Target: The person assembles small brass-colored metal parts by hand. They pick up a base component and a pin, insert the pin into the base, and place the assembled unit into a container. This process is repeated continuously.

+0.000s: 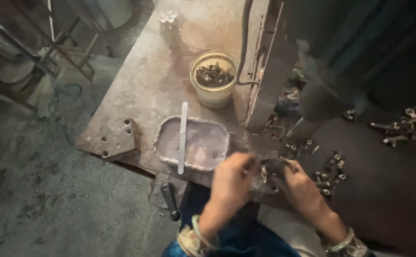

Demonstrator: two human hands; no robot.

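Note:
My left hand (231, 178) and my right hand (298, 183) meet at the near edge of a rusty metal workbench (155, 71). Together they pinch a small dark metal part (272, 166) resting on a small fixture; the fingers hide most of it. Bangles circle both wrists. Just left of my left hand sits a shallow metal tray (162, 138) of cloudy pale liquid, with a flat white strip (182, 138) lying across it.
A cream bucket (212, 95) with dark metal fittings stands behind the tray. Several small bolts and fittings (329, 173) lie scattered right of my hands, more (400, 126) at far right. A dark machine column (322, 71) rises behind. A black lever handle (170, 200) hangs below the bench edge.

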